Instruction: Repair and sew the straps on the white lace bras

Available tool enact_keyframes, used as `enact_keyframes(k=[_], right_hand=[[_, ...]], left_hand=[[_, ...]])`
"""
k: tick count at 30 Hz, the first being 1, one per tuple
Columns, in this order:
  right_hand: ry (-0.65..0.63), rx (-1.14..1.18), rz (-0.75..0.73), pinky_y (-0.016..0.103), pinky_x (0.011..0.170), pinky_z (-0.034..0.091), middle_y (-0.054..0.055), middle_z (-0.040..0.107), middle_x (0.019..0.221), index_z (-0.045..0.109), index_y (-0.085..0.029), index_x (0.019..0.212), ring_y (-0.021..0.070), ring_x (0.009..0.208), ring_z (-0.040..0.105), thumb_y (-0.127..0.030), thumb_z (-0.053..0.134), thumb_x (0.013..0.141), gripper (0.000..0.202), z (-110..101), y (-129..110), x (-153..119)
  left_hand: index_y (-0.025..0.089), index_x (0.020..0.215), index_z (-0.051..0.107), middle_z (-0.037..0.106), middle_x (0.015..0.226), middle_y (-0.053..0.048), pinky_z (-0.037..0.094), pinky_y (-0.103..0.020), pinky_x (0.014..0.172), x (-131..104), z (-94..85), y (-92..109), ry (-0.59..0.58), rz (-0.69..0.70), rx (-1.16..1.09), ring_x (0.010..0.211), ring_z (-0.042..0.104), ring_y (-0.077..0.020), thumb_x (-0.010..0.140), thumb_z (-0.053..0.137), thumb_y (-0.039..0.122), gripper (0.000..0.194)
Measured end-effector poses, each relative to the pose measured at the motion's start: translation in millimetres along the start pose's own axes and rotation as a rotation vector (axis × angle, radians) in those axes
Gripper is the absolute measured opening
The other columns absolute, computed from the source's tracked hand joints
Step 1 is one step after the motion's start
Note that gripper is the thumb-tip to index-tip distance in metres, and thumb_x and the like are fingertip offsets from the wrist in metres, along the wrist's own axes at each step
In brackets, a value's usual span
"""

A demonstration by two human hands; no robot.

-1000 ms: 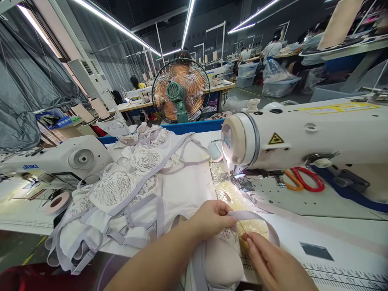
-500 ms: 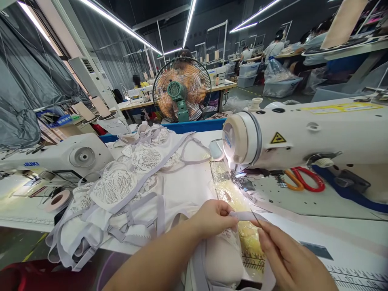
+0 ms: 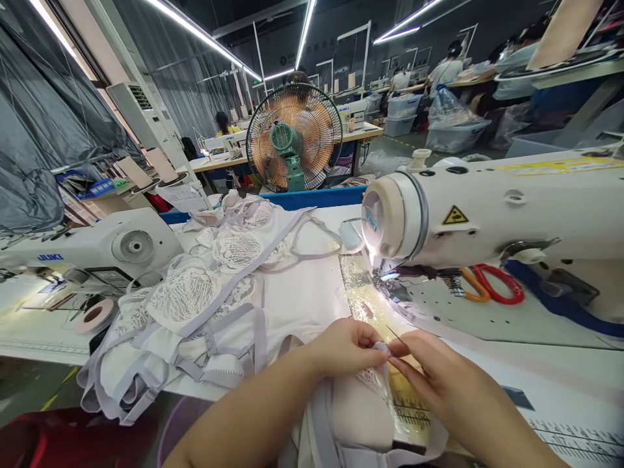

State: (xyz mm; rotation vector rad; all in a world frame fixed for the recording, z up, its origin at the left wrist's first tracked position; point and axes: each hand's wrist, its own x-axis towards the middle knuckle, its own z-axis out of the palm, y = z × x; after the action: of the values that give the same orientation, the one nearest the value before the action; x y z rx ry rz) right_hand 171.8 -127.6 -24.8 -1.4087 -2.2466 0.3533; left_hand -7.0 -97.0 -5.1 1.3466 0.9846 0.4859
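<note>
My left hand [image 3: 348,348] pinches the end of a pale grey strap [image 3: 381,348] in front of the sewing machine [image 3: 439,214]. Close against it, my right hand [image 3: 429,364] has its fingertips at the same strap end, and a thin pointed metal tool [image 3: 396,335] sticks up from between its fingers. Below both hands lies a white bra [image 3: 363,413] with a lace edge and grey straps, partly hidden by my left forearm. The yellow taped strip [image 3: 361,299] runs under the hands towards the lit needle area.
White lace bras [image 3: 185,299] are heaped on the left of the table. Orange and red scissors [image 3: 497,286] lie behind the needle area. A second sewing machine [image 3: 131,244] stands at the left, a fan [image 3: 292,140] beyond the table. Several people sit farther back.
My right hand has moved left and up to meet my left hand. The stretch of strap between them is now bunched at the fingertips. The view has shifted slightly.
</note>
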Motion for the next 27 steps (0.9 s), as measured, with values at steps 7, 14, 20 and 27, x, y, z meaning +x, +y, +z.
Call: enact_keyframes(k=[7, 14, 20, 27], right_hand=[[-0.069, 0.088, -0.007, 0.023, 0.050, 0.043, 0.001, 0.057, 0.076, 0.051, -0.024, 0.075, 0.0127, 0.059, 0.055, -0.035, 0.040, 0.086, 0.019, -7.2, 2.9, 5.2], [-0.064, 0.217, -0.022, 0.024, 0.054, 0.045, 0.001, 0.053, 0.070, 0.044, -0.023, 0.072, 0.0127, 0.060, 0.052, -0.032, 0.035, 0.088, 0.020, -17.4, -6.4, 2.9], [0.076, 0.251, 0.091, 0.025, 0.059, 0.048, 0.004, 0.061, 0.079, 0.047, -0.023, 0.078, 0.0152, 0.071, 0.060, -0.037, 0.038, 0.087, 0.019, -19.9, -1.4, 3.3], [0.033, 0.298, 0.147, 0.024, 0.052, 0.047, 0.002, 0.061, 0.069, 0.043, -0.023, 0.074, 0.0140, 0.060, 0.059, -0.036, 0.035, 0.086, 0.020, -28.2, -2.2, 4.4]], left_hand=[[0.014, 0.073, 0.055, 0.049, 0.059, 0.004, 0.031, -0.020, 0.053, -2.3, -0.4, 3.5, -0.039, 0.012, 0.098, 0.057, 0.045, -0.0080, 0.070, 0.057, 0.018, 0.005], [0.015, 0.084, 0.052, 0.045, 0.063, 0.005, 0.031, -0.020, 0.053, -3.5, 0.4, 2.0, -0.060, 0.055, -0.019, 0.056, 0.040, -0.0069, 0.067, 0.065, 0.020, 0.022], [0.016, 0.067, 0.048, 0.042, 0.061, 0.005, 0.029, -0.021, 0.053, -5.1, 0.4, 8.0, 0.044, 0.072, 0.243, 0.056, 0.038, -0.0074, 0.072, 0.061, 0.023, 0.016], [0.016, 0.068, 0.055, 0.052, 0.061, 0.002, 0.032, -0.021, 0.056, -5.6, 1.2, 8.3, -0.004, 0.227, 0.605, 0.059, 0.045, -0.0099, 0.083, 0.049, 0.028, 0.020]])
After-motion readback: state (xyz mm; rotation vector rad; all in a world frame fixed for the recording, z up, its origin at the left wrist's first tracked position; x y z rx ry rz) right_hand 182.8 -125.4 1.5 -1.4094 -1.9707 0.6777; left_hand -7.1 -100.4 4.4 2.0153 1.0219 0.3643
